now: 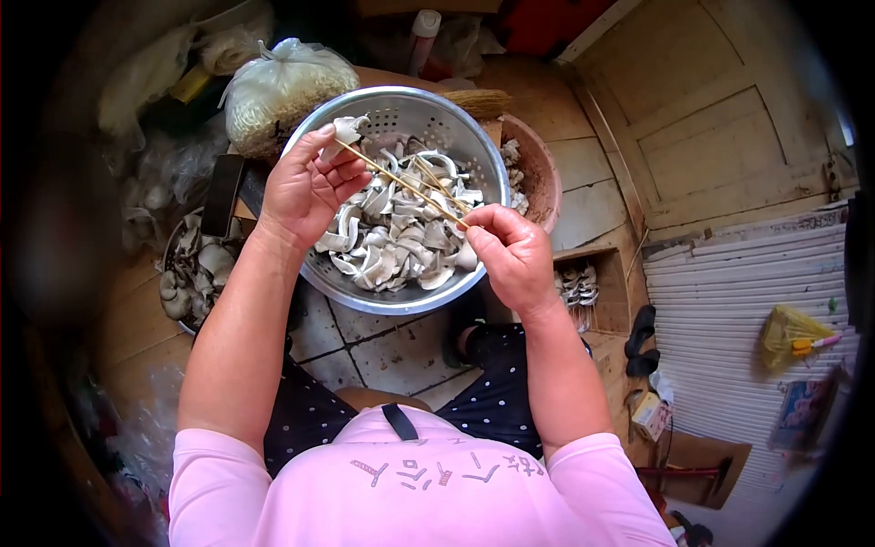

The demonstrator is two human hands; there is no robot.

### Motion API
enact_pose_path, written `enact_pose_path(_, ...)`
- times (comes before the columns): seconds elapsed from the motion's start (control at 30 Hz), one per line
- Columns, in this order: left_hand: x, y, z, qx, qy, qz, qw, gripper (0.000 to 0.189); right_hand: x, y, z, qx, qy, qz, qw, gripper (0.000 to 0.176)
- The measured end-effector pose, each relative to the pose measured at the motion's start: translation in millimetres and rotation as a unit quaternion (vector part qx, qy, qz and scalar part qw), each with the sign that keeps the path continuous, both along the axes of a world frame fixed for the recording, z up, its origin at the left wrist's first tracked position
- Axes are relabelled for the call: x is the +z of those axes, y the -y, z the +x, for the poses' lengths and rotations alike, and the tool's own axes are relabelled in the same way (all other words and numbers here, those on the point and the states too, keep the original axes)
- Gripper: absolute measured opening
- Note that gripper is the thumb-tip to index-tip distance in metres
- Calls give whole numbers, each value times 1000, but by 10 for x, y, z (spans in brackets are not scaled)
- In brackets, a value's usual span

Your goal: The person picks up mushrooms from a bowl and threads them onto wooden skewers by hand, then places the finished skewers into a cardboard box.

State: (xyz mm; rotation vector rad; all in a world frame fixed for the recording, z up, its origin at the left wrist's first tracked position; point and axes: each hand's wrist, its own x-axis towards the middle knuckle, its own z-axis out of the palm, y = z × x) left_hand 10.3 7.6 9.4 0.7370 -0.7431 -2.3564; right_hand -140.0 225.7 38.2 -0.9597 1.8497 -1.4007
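Observation:
My left hand [314,180] pinches a pale mushroom piece [349,128] at the upper end of a thin bamboo skewer [396,177]. The skewer's lower end is between the fingers and thumb of my right hand [512,255]. Whether its tip has gone through the piece is hard to make out. Both hands are over a large metal colander [394,304] filled with torn grey-white mushroom strips [396,246]. A couple more skewers [437,178] lie across the strips, close to the held one.
A pink basin [547,178] holding pale pieces stands right of the colander. Nearer me, a cardboard box [615,290] contains skewered mushrooms [576,285]. At left are a container of whole mushrooms [205,269], a dark phone-like slab [221,194] and a full plastic bag [290,87].

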Motion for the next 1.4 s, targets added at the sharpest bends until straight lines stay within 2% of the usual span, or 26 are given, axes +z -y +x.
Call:
enact_pose_path(0.23,-87,83,17,45,-1,-4,999,28,25,-22,3,-20,8,-5,1000,15)
enact_pose_path(0.67,-49,36,-9,60,-10,-9,998,26,16,-40,-8,-1,-22,-1,1000,13)
enact_pose_path(0.87,19,-5,10,14,16,-80,997,23,17,-35,19,-8,-9,-4,1000,12)
enact_pose_path(1.03,106,-52,23,-17,102,-111,988,20,-49,-48,-17,-16,12,-24,1000,9)
enact_pose_path(1.2,103,-288,-44,-117,128,-117,978,24,-105,25,41,-11,21,-28,999,8)
enact_pose_path(1.33,108,-634,-138,-172,130,-79,973,27,-99,113,114,-1,-1,-27,1000,8)
enact_pose_path(1.4,84,-653,-160,-170,123,-81,974,30,-128,135,113,-3,-22,-33,999,8)
